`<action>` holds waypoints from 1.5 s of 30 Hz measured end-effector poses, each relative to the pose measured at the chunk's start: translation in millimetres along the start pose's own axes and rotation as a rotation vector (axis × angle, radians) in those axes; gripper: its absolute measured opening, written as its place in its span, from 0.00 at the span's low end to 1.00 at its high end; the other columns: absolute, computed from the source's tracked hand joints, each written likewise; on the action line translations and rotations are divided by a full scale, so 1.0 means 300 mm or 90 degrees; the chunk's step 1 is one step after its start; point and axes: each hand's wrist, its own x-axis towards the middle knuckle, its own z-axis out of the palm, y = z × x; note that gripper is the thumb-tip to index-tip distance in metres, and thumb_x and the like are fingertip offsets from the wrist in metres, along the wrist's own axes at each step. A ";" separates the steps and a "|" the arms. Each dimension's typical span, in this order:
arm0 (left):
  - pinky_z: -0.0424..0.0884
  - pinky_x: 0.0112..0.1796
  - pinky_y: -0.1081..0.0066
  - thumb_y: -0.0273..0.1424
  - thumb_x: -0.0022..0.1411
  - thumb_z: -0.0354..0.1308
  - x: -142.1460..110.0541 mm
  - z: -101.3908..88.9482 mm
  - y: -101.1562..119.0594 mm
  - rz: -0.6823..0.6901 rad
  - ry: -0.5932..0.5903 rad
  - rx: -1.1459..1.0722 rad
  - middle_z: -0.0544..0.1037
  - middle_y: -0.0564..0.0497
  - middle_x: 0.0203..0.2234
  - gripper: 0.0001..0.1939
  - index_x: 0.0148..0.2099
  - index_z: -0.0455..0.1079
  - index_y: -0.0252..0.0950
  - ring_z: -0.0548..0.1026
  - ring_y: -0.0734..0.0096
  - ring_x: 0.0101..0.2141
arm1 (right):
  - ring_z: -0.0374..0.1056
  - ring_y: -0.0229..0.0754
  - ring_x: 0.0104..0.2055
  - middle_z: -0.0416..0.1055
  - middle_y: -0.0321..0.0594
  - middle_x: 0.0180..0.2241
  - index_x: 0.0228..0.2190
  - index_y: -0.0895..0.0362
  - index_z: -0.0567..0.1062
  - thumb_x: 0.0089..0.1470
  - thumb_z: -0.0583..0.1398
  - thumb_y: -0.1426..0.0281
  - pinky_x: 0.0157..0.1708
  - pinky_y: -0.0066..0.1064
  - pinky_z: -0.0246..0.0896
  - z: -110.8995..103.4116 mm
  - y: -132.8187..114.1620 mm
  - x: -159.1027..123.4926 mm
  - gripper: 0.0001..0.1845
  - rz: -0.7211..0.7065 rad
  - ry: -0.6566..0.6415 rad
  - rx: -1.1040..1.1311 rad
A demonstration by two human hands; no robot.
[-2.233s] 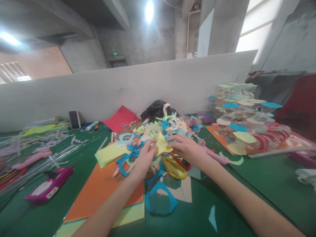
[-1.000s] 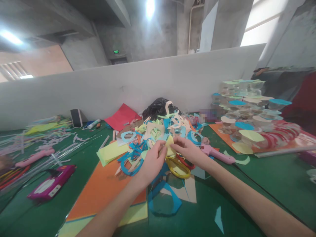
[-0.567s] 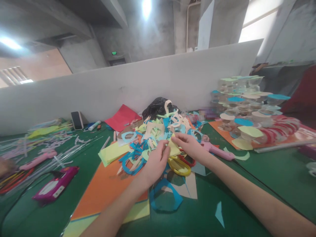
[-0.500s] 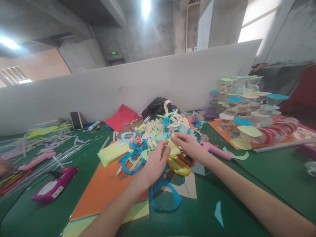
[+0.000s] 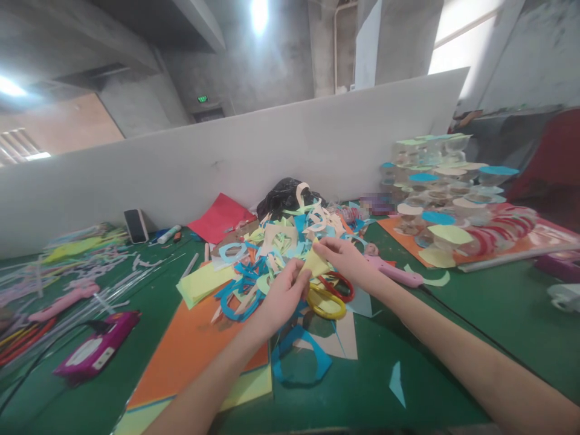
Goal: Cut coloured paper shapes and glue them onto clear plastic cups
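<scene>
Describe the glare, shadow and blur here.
Head view: the middle ceiling light flares white; head view: soft shadow under the right forearm on the green table; head view: the pale strips at far left look smeared, the yellow paper less so.

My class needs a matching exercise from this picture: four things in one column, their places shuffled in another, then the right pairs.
Things
1. Black plastic bag
2. Yellow paper piece
3. Clear cups
4. Large blue cut-out

Places
A. Stacked at the right, with paper discs among them
B. Between the forearms, nearer the camera than the hands
C. Behind the paper scraps
D. Held between left hand and right hand

Pairs: 1-C, 2-D, 3-A, 4-B
</scene>
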 end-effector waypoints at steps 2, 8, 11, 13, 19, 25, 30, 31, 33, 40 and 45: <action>0.62 0.30 0.72 0.44 0.67 0.48 0.000 0.000 -0.004 0.009 -0.019 -0.012 0.65 0.59 0.21 0.14 0.37 0.59 0.39 0.65 0.74 0.25 | 0.49 0.35 0.25 0.53 0.31 0.22 0.23 0.54 0.62 0.55 0.55 0.48 0.23 0.28 0.47 -0.002 0.001 0.001 0.24 -0.001 0.010 -0.012; 0.67 0.33 0.71 0.42 0.66 0.49 0.004 -0.001 -0.003 0.010 -0.069 -0.079 0.68 0.57 0.24 0.13 0.42 0.61 0.38 0.70 0.73 0.27 | 0.50 0.34 0.24 0.54 0.30 0.22 0.24 0.55 0.65 0.55 0.55 0.49 0.24 0.28 0.47 -0.014 0.005 0.012 0.22 0.002 0.016 -0.009; 0.67 0.32 0.71 0.42 0.65 0.51 0.006 0.001 0.002 0.000 -0.038 -0.105 0.68 0.58 0.23 0.13 0.43 0.60 0.38 0.70 0.73 0.26 | 0.53 0.35 0.25 0.56 0.31 0.23 0.25 0.55 0.66 0.55 0.56 0.50 0.24 0.28 0.49 -0.019 -0.007 0.011 0.21 0.000 -0.005 -0.006; 0.67 0.31 0.71 0.43 0.65 0.52 0.010 0.000 -0.001 -0.003 -0.014 -0.126 0.68 0.59 0.22 0.14 0.44 0.59 0.38 0.70 0.74 0.25 | 0.56 0.35 0.26 0.59 0.31 0.23 0.26 0.55 0.67 0.52 0.60 0.51 0.25 0.28 0.52 -0.019 -0.014 0.006 0.20 0.026 -0.048 -0.022; 0.69 0.33 0.71 0.46 0.64 0.53 0.017 -0.010 -0.013 0.028 0.016 -0.164 0.69 0.58 0.22 0.19 0.47 0.60 0.38 0.71 0.74 0.26 | 0.61 0.36 0.26 0.72 0.35 0.26 0.31 0.57 0.76 0.48 0.65 0.54 0.23 0.27 0.55 0.002 0.001 -0.008 0.18 0.081 -0.191 0.034; 0.68 0.32 0.72 0.44 0.66 0.52 0.006 -0.007 0.010 0.028 0.019 -0.143 0.68 0.58 0.21 0.16 0.47 0.60 0.37 0.70 0.75 0.25 | 0.65 0.37 0.26 0.75 0.36 0.25 0.29 0.56 0.77 0.52 0.63 0.55 0.24 0.27 0.55 0.013 -0.001 -0.014 0.16 0.055 -0.224 0.074; 0.67 0.31 0.73 0.44 0.66 0.52 0.019 0.003 0.006 0.038 0.024 -0.161 0.67 0.59 0.21 0.15 0.46 0.60 0.37 0.69 0.76 0.24 | 0.64 0.36 0.26 0.73 0.36 0.24 0.25 0.58 0.76 0.49 0.65 0.57 0.26 0.28 0.57 -0.009 -0.027 -0.006 0.16 0.078 -0.158 0.052; 0.67 0.31 0.73 0.44 0.65 0.52 0.023 0.006 0.004 0.038 0.026 -0.168 0.67 0.59 0.21 0.15 0.46 0.59 0.38 0.68 0.76 0.24 | 0.65 0.36 0.26 0.72 0.36 0.23 0.25 0.58 0.76 0.49 0.65 0.58 0.27 0.28 0.58 -0.016 -0.035 -0.003 0.15 0.092 -0.146 0.046; 0.66 0.31 0.73 0.44 0.65 0.53 0.031 0.010 -0.001 0.041 0.026 -0.180 0.66 0.60 0.21 0.16 0.46 0.59 0.38 0.68 0.76 0.23 | 0.66 0.37 0.27 0.72 0.35 0.23 0.25 0.57 0.77 0.49 0.65 0.60 0.29 0.29 0.61 -0.030 -0.048 0.000 0.12 0.114 -0.137 0.037; 0.65 0.31 0.73 0.41 0.66 0.51 0.036 0.005 -0.010 0.050 0.031 -0.175 0.66 0.60 0.20 0.12 0.45 0.59 0.39 0.67 0.76 0.24 | 0.71 0.37 0.30 0.77 0.39 0.28 0.28 0.58 0.78 0.53 0.62 0.55 0.38 0.32 0.67 -0.069 -0.038 0.009 0.18 0.092 -0.139 0.053; 0.65 0.33 0.73 0.41 0.67 0.50 0.027 0.002 -0.013 0.045 0.027 -0.166 0.67 0.60 0.21 0.11 0.45 0.59 0.40 0.68 0.76 0.25 | 0.73 0.38 0.31 0.78 0.40 0.28 0.29 0.58 0.77 0.47 0.64 0.48 0.40 0.33 0.69 -0.078 -0.011 0.011 0.24 0.109 -0.133 0.070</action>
